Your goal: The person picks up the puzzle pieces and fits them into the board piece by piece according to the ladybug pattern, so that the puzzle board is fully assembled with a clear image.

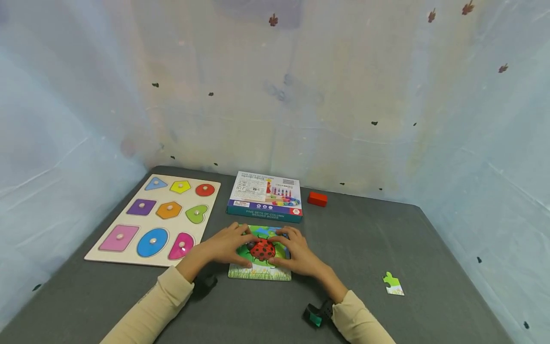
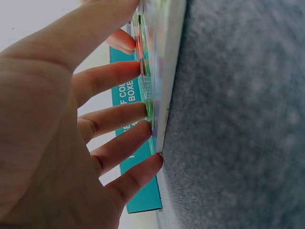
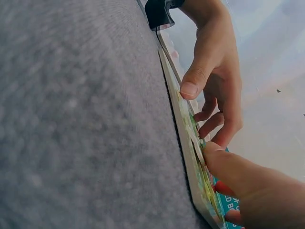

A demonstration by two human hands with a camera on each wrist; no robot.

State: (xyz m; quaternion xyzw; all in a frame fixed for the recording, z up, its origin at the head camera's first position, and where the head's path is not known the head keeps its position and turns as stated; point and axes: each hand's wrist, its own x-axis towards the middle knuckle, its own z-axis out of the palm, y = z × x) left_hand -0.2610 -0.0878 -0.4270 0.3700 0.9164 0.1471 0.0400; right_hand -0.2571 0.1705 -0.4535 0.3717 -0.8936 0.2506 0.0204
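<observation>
A ladybug jigsaw puzzle (image 1: 262,250) lies flat on the grey table, green with a red spotted ladybug in its middle. My left hand (image 1: 227,244) rests over its left side, fingers spread and fingertips touching the board, as the left wrist view confirms. On the right side, my right hand (image 1: 298,252) touches the picture with thumb and fingertips beside the ladybug. Seen from the right wrist, a piece edge under the right thumb (image 3: 215,150) stands slightly raised. Both hands cover the puzzle's sides. A loose green-and-white jigsaw piece (image 1: 393,284) lies apart, far right.
To the left lies a wooden shape board (image 1: 129,215) with coloured knobbed shapes. Behind the puzzle sits a flat teal-and-white box (image 1: 264,197), with a red block (image 1: 317,198) to its right. Pale sheeting (image 1: 301,119) hangs around the table's back and sides.
</observation>
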